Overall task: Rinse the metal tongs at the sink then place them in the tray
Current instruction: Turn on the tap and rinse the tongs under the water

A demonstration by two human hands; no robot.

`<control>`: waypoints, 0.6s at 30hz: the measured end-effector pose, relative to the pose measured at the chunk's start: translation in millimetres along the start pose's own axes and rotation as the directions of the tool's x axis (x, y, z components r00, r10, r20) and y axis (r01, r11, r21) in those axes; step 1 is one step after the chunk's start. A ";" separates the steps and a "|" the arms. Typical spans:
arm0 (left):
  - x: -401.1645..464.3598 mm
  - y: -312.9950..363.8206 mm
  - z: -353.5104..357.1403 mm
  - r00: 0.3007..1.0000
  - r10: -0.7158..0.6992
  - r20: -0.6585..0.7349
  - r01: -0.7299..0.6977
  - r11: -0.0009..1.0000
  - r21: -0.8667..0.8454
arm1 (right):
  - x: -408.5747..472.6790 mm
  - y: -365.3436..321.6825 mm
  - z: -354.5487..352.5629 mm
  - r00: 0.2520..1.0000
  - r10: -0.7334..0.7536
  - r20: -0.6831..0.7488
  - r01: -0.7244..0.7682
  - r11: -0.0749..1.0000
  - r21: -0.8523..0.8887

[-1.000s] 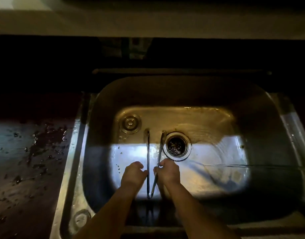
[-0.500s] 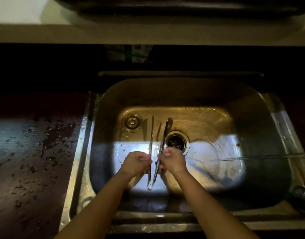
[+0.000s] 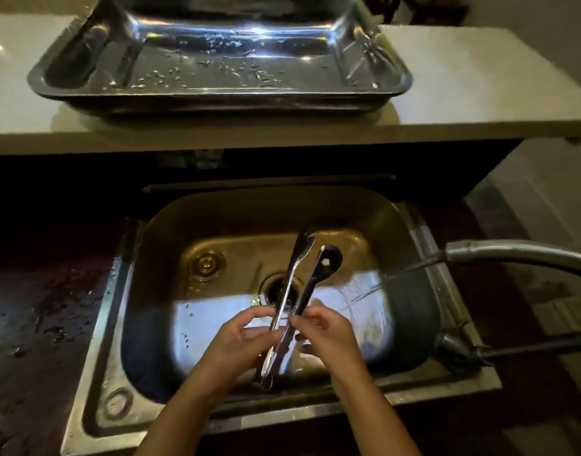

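Both hands, left hand [image 3: 240,340] and right hand [image 3: 325,337], grip tongs [image 3: 294,291], now raised.

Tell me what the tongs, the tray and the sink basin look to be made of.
Tongs: polished metal, probably stainless steel, with mirror-bright glints along the arms.
Tray: shiny sheet metal, likely steel, with sharp reflections, pressed corners and water drops.
Sink: duller brushed metal, probably steel, with soft, hazy reflections.

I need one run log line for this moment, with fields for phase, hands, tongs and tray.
phase: rinsing | left hand: on tongs | right hand: on tongs | tongs: over sink | tray: on shelf, no tongs inside
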State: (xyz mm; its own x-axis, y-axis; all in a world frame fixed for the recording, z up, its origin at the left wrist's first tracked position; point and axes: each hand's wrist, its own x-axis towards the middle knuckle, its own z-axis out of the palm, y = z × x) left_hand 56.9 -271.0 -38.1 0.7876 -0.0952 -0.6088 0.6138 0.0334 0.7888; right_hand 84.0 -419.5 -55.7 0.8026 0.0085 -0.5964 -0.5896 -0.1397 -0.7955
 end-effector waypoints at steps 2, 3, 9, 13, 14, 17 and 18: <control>-8.0 3.4 6.9 1.000 0.023 -0.009 -0.023 1.000 0.013 | -6.3 -3.4 -11.4 1.000 -0.020 0.017 0.020 1.000 0.008; -11.4 5.0 9.7 0.999 0.032 -0.014 -0.032 0.999 0.020 | -7.9 -4.5 -15.7 1.000 -0.029 -0.001 0.029 0.999 0.019; -16.6 12.9 23.3 0.994 0.105 -0.032 -0.104 0.994 0.011 | -26.2 2.0 -39.9 0.774 -0.596 -0.213 0.357 0.689 -0.631; -14.7 21.7 32.3 0.988 0.148 0.038 -0.150 0.987 0.048 | -29.7 7.7 -51.2 0.668 -0.742 0.057 0.449 0.342 -0.825; -14.7 23.0 34.4 0.987 0.149 0.057 -0.152 0.987 0.049 | -27.4 5.3 -55.9 0.655 -0.750 0.095 0.448 0.283 -0.848; -15.8 24.9 38.2 0.985 0.147 0.091 -0.151 0.988 0.041 | -13.6 -6.1 -78.8 0.704 -0.703 0.105 0.397 0.267 -0.878; -16.2 24.7 39.3 0.986 0.139 0.096 -0.144 0.989 0.043 | -7.8 -11.0 -89.0 0.728 -0.682 0.075 0.354 0.280 -0.892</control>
State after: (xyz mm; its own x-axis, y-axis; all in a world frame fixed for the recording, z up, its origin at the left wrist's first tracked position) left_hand 57.1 -307.7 -5.5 0.8566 -0.1843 -0.4819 0.4909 0.0038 0.8712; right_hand 92.3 -506.1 -32.8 0.9793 0.1755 0.1005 0.1995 -0.9195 -0.3388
